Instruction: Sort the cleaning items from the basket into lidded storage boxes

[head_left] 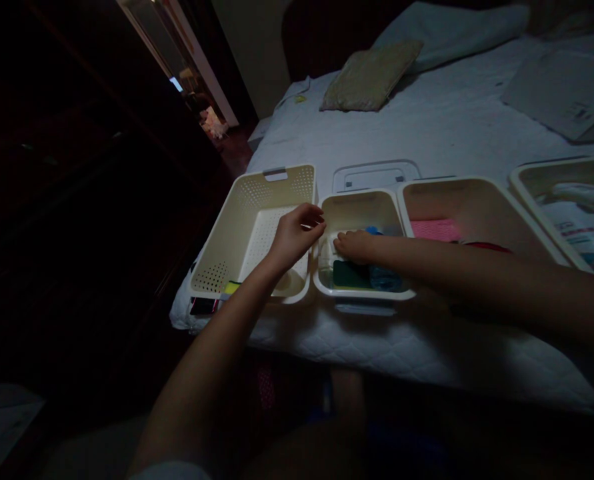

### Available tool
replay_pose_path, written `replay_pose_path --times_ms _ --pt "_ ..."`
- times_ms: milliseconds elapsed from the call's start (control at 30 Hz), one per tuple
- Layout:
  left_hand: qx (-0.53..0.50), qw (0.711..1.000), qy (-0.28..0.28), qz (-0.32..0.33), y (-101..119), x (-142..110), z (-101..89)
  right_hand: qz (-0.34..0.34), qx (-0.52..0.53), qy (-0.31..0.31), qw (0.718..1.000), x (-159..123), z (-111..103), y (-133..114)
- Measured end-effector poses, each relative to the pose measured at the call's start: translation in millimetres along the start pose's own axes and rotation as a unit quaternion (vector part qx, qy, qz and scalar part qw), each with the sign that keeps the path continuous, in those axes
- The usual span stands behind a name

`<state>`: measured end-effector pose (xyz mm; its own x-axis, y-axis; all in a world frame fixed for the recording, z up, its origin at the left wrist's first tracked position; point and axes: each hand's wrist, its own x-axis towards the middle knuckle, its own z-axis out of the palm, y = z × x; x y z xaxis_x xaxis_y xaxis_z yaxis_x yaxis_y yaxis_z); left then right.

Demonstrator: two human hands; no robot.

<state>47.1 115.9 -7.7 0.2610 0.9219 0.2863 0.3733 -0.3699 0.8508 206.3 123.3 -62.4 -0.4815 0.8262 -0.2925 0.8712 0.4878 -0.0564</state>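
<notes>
Several left fingers (311,211) half-curled; right fingers (343,243) bent inside cream bin (363,205).

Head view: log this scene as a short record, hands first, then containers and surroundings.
Left hand: left hand over the right side of the perforated basket, fingers loosely curled, nothing visible in it
Right hand: right hand inside the small cream bin; grip unclear
Small bin contents: dark green scouring pad, translucent blue item
Next bin rightward: cream bin with pink textured item
Far-right bin: printed white packaging
Behind small bin: lid
Support: white-covered bed
Light: dim
</notes>
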Motion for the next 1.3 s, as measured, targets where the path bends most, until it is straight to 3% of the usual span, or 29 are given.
replay_pose_path --times_ms 200,500,700,800,900,1000,1100,1300 --pt "0.008 1.0 -0.004 0.008 -3.3 -0.8 -1.0 -0.011 -0.031 -0.032 0.999 -2.7 2.6 -3.3" --pt "0.015 1.0 0.015 -0.001 -2.1 -2.3 -7.0 -0.003 -0.028 0.0 1.0 -4.6 -18.2 -1.2" --pt "0.034 0.998 0.059 -0.007 -3.8 -4.8 -32.0 0.039 -0.006 0.089 0.995 1.4 -38.4 5.5" --pt "0.035 0.995 0.089 -0.019 -10.9 -8.9 -50.0 0.052 0.014 0.171 0.984 1.6 -54.9 4.4" --pt "0.03 0.992 0.121 -0.036 -23.2 -15.5 -65.7 0.018 0.084 0.261 0.961 2.6 -71.3 -2.4" --pt "0.016 0.988 0.142 -0.065 -39.0 -22.8 -77.5 -0.064 0.163 0.299 0.938 5.9 -82.4 -18.4" --pt "0.014 0.984 0.145 -0.104 -56.0 -29.5 -87.1 -0.163 0.219 0.265 0.925 8.8 -85.2 -41.1" --pt "0.013 0.97 0.179 -0.164 -74.8 -46.2 -105.6 -0.302 0.191 0.093 0.929 7.0 -73.3 -78.9"
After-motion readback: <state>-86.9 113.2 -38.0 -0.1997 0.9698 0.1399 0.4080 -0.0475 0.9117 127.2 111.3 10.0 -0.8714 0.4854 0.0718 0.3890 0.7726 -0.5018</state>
